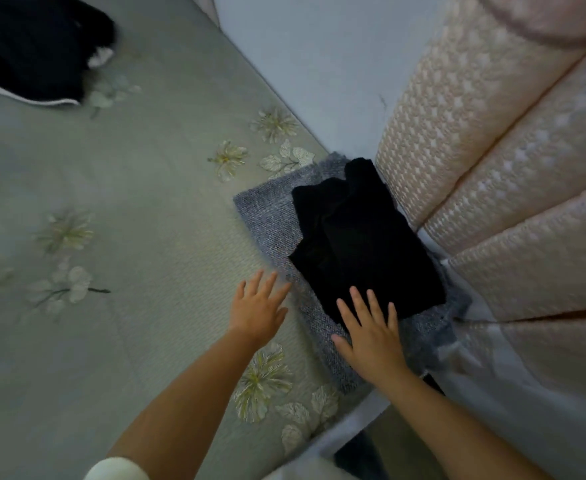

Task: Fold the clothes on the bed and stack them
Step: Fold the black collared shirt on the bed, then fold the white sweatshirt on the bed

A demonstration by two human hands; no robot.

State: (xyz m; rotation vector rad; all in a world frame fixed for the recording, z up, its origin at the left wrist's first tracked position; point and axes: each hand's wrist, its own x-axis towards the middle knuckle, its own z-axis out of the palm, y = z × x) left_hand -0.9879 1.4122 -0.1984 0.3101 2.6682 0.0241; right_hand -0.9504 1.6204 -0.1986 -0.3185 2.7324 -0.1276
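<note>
L hand (258, 308) flat, holds nothing | R hand (371, 332) flat, fingertips on black fold (364, 237) atop grey knit (267, 209) | risk: black sits off-centre, a nudge may slide it | unfolded pile (31, 43) far past fingertips

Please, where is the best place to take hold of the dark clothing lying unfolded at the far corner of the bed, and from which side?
Probably the white-trimmed edge of the dark garment, on the side nearest the person. It lies crumpled on the green bedspread, so that loose hem is the easiest part to pinch and lift, coming from the near side. Both the left hand and right hand are open by the folded stack.
</note>
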